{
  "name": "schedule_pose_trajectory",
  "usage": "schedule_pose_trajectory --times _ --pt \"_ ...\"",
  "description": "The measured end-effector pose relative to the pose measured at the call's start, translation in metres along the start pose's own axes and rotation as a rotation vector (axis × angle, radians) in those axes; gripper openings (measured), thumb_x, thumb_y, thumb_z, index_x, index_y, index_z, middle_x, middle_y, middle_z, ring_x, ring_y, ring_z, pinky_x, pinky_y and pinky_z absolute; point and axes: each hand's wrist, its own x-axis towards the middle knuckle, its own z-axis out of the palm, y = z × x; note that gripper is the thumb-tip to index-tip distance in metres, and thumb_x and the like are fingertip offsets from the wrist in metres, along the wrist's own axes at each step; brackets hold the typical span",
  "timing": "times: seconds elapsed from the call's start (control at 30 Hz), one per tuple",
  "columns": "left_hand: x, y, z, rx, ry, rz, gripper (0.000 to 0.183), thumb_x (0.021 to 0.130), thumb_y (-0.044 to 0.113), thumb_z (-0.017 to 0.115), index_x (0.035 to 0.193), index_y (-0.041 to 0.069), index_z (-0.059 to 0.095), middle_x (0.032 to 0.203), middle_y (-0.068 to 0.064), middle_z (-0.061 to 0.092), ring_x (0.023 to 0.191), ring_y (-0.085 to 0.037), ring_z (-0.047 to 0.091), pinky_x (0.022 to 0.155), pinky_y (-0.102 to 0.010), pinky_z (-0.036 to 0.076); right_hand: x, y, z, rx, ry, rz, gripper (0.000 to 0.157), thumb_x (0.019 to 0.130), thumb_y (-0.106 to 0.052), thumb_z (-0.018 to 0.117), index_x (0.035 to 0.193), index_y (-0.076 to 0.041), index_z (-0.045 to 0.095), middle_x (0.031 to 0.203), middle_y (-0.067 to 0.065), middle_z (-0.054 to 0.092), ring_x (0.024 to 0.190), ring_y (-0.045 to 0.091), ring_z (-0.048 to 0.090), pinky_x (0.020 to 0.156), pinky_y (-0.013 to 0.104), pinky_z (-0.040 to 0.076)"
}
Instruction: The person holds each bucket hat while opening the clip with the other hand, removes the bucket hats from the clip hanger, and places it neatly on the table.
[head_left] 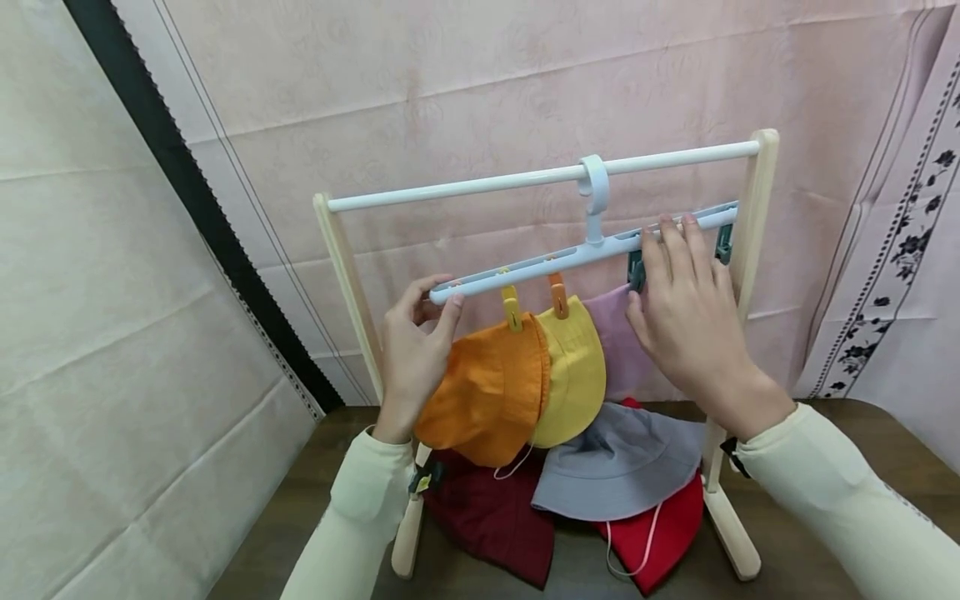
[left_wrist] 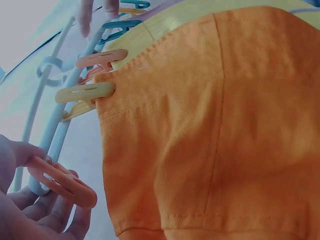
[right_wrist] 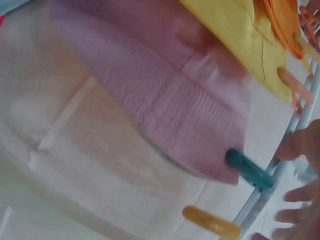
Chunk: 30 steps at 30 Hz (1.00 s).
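Note:
A light-blue clip hanger hangs by its hook from the rack's white rod, tilted with its left end lower. My left hand grips that lower end, an orange-pink clothespin lying among its fingers. The right hand rests straight fingers over the hanger's right half, near a teal clothespin. An orange hat hangs from a yellow clothespin, a yellow hat from an orange clothespin. Partly behind the right hand is a purple hat.
The rack's wooden posts stand on a dark table. Below the hanger lie a grey bucket hat, a red hat with a white cord and a maroon hat. A pale cloth backdrop rises behind.

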Motion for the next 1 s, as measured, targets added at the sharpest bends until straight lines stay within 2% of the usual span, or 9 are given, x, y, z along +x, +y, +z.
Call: schedule_pose_trajectory --times 0.13,0.23,0.37,0.47,0.53,0.63,0.77,0.83,1.0 --pt "-0.001 0.0 0.001 -0.057 -0.009 -0.029 0.027 0.101 0.011 0.073 0.126 0.003 0.072 0.112 -0.013 0.075 0.09 -0.03 0.072 0.079 -0.021 0.059 -0.005 -0.015 0.003 0.098 0.163 -0.128 0.06 0.09 -0.007 0.072 0.142 0.015 0.051 0.143 0.039 0.049 0.138 0.058 0.042 0.109 0.069 0.039" --pt "-0.001 -0.001 0.004 -0.045 -0.018 -0.026 0.027 0.101 0.012 0.074 0.127 0.004 0.072 0.11 -0.013 0.075 0.087 -0.027 0.072 0.074 -0.021 0.058 -0.009 -0.031 0.007 0.239 0.172 -0.16 0.047 0.092 -0.005 0.071 0.133 0.014 0.058 0.129 0.034 0.058 0.12 0.051 0.055 0.103 0.061 0.048" --pt "-0.004 -0.002 0.009 -0.035 -0.034 -0.042 0.027 0.101 0.013 0.074 0.126 0.005 0.073 0.106 -0.013 0.076 0.082 -0.024 0.071 0.068 -0.023 0.056 -0.019 -0.051 0.017 0.414 0.035 -0.074 0.03 0.097 -0.006 0.07 0.123 0.007 0.065 0.115 0.021 0.067 0.102 0.035 0.066 0.085 0.049 0.059" --pt "-0.008 -0.003 0.014 -0.046 -0.043 -0.054 0.026 0.101 0.013 0.074 0.126 0.005 0.073 0.105 -0.013 0.076 0.082 -0.026 0.071 0.07 -0.025 0.057 -0.027 -0.06 0.027 0.483 -0.079 0.029 0.027 0.099 -0.007 0.072 0.123 0.004 0.066 0.113 0.016 0.069 0.098 0.03 0.069 0.078 0.045 0.061" --pt "-0.01 -0.003 0.017 -0.048 -0.046 -0.05 0.026 0.1 0.013 0.075 0.125 0.005 0.073 0.105 -0.013 0.075 0.085 -0.028 0.072 0.074 -0.028 0.059 -0.032 -0.064 0.033 0.506 -0.125 0.09 0.029 0.1 -0.009 0.073 0.124 0.004 0.065 0.113 0.016 0.07 0.095 0.029 0.071 0.073 0.043 0.062" --pt "-0.012 -0.004 0.021 -0.062 -0.057 -0.044 0.026 0.1 0.015 0.076 0.123 0.005 0.073 0.105 -0.013 0.076 0.086 -0.028 0.073 0.077 -0.034 0.061 -0.036 -0.067 0.04 0.523 -0.146 0.161 0.034 0.1 -0.011 0.074 0.129 0.003 0.064 0.118 0.017 0.069 0.096 0.03 0.071 0.071 0.044 0.062" --pt "-0.015 -0.004 0.025 -0.07 -0.069 -0.044 0.027 0.099 0.017 0.077 0.123 0.005 0.073 0.105 -0.012 0.076 0.086 -0.024 0.073 0.081 -0.041 0.062 -0.036 -0.069 0.044 0.537 -0.139 0.211 0.039 0.1 -0.011 0.074 0.133 0.004 0.062 0.121 0.017 0.066 0.093 0.03 0.069 0.069 0.042 0.061" --pt "-0.016 -0.004 0.026 -0.074 -0.072 -0.051 0.027 0.099 0.018 0.076 0.123 0.005 0.073 0.105 -0.011 0.076 0.085 -0.022 0.073 0.079 -0.039 0.062 -0.036 -0.069 0.045 0.545 -0.136 0.221 0.039 0.099 -0.01 0.075 0.133 0.005 0.061 0.12 0.017 0.064 0.09 0.028 0.067 0.069 0.041 0.06" --pt "-0.016 -0.005 0.027 -0.102 -0.076 -0.062 0.028 0.1 0.018 0.076 0.124 0.004 0.072 0.103 -0.013 0.075 0.083 -0.024 0.071 0.073 -0.026 0.059 -0.036 -0.07 0.047 0.569 -0.118 0.217 0.041 0.097 -0.007 0.077 0.134 0.002 0.062 0.116 0.014 0.063 0.089 0.025 0.064 0.07 0.038 0.057"
